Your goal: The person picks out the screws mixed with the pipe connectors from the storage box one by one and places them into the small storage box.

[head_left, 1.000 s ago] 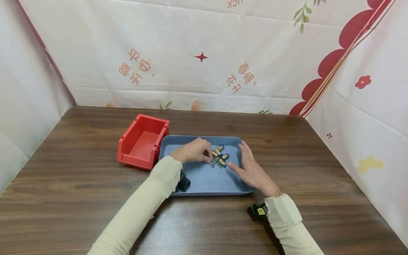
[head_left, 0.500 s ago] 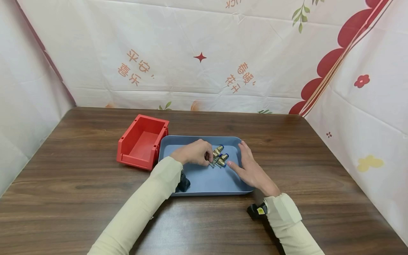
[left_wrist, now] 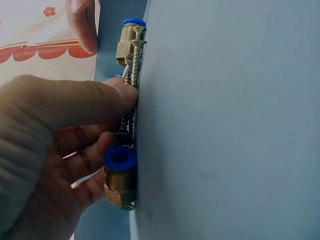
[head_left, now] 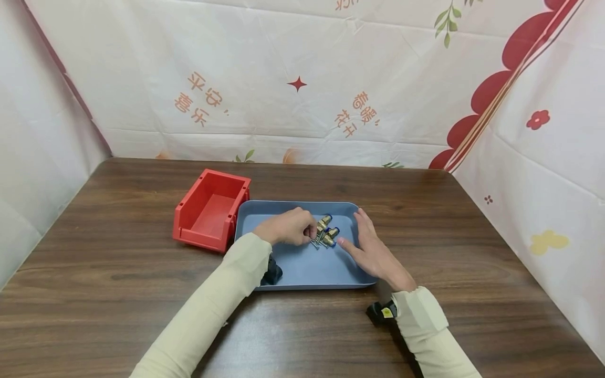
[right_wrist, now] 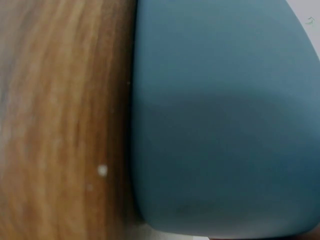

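In the head view my left hand (head_left: 289, 226) reaches down into a blue-grey tray (head_left: 312, 270), its fingers curled at a small heap of metal screws (head_left: 315, 244). The left wrist view shows thumb and fingers pinching at a screw (left_wrist: 135, 57), whose lower part is hidden behind the thumb. Several brass push-in fittings with blue collars, such as one fitting (left_wrist: 119, 177) below the fingertips, lie among the screws. My right hand (head_left: 373, 254) rests over the tray's right rim, fingers extended, thumb over the inside near the fittings.
A red plastic bin (head_left: 212, 212) stands against the tray's left side, with nothing visible inside it. Both sit on a dark wood-grain table (head_left: 118, 273). Behind and at the sides hangs a white printed cloth (head_left: 283, 121).
My left hand has shifted its fingers slightly at the screws, and a few screws have moved a little. My right hand has stayed on the tray's rim.
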`<state>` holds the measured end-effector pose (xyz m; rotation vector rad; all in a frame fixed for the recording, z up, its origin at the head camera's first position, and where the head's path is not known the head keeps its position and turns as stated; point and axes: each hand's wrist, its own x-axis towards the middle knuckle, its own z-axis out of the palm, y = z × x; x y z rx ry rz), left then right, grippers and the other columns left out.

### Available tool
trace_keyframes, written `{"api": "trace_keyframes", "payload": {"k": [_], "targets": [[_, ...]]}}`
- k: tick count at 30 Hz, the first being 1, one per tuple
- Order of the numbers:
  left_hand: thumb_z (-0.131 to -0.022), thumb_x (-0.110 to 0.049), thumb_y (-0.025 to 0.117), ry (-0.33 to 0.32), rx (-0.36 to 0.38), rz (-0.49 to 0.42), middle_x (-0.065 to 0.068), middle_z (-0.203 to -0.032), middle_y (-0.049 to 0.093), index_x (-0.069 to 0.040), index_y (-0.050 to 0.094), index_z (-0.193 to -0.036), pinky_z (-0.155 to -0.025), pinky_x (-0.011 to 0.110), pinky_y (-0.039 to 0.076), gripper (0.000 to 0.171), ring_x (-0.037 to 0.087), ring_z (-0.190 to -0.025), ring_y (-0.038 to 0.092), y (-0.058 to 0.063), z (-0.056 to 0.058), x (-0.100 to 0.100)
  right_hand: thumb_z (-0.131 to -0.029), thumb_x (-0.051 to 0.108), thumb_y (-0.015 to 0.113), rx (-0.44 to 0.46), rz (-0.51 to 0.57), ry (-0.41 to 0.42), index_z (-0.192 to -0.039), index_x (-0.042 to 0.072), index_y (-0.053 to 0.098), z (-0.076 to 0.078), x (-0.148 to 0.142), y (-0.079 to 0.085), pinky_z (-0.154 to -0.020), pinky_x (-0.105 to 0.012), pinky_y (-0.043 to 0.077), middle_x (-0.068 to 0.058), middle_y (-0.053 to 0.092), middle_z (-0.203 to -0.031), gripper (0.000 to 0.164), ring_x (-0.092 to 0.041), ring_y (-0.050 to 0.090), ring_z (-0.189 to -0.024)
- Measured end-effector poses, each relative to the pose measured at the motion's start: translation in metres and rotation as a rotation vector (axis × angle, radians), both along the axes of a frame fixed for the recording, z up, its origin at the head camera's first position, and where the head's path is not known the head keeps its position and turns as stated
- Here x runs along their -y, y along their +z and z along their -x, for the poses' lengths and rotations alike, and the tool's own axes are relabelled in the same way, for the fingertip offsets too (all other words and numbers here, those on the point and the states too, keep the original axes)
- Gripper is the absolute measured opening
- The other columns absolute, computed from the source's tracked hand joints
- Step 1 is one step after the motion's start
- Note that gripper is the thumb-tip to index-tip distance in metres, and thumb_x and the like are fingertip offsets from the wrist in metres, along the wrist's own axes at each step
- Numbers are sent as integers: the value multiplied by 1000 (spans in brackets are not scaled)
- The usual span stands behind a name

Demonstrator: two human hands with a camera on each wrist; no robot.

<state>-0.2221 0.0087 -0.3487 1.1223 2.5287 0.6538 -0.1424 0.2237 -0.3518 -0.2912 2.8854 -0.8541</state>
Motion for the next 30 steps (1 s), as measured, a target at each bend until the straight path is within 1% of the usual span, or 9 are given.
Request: {"api": "trace_keyframes", "payload": {"k": [6,12,16,22,24,27,30], "targets": [[-89,-3,61,12,-15,-52,-1,-79,63,-10,71,-85,-62,19,44,13,10,-67,51,4,1,4,-98,43,45,-4,-3,7,-150,-4,3,1,1,0,-109,-60,25,-22,-6,-158,81,-44,15,-142],[-89,-5,64,47,0,-161,2,-86,67,-6,72,-91,-68,20,49,9,13,-73,54,15,5,10,-99,41,46,-9,-8,-1,-150,-5,3,1,1,0,-110,-60,23,-23,-5,-158,81,-44,13,-143],[-89,-6,65,80,-5,-195,5,-90,68,-4,72,-96,-71,22,51,11,15,-76,56,24,7,16,-98,41,46,-3,-11,-3,-150,-4,3,1,0,0,-111,-60,21,-23,-6,-158,81,-44,12,-143],[-87,-8,67,139,-25,-235,6,-94,69,-4,71,-100,-75,24,53,15,17,-80,59,42,10,34,-98,42,46,-4,-3,4,-150,-5,3,1,0,0,-111,-60,21,-24,-6,-157,82,-45,11,-143],[-87,-9,68,164,-36,-254,6,-94,69,-5,72,-99,-76,25,54,14,17,-80,60,48,10,41,-98,42,46,-5,-4,7,-150,-5,3,1,0,0,-110,-60,22,-23,-6,-157,82,-45,11,-143],[-86,-9,68,213,-43,-274,7,-93,70,-6,72,-99,-76,27,54,14,18,-80,60,56,11,53,-98,42,46,-8,-9,10,-150,-5,3,1,0,1,-110,-60,22,-23,-6,-158,82,-45,11,-143],[-86,-10,68,268,-58,-277,7,-94,70,-6,72,-98,-76,29,55,13,19,-80,61,60,12,67,-98,42,45,-8,-12,13,-150,-5,3,0,0,1,-110,-60,22,-24,-6,-157,82,-45,11,-143]]}}
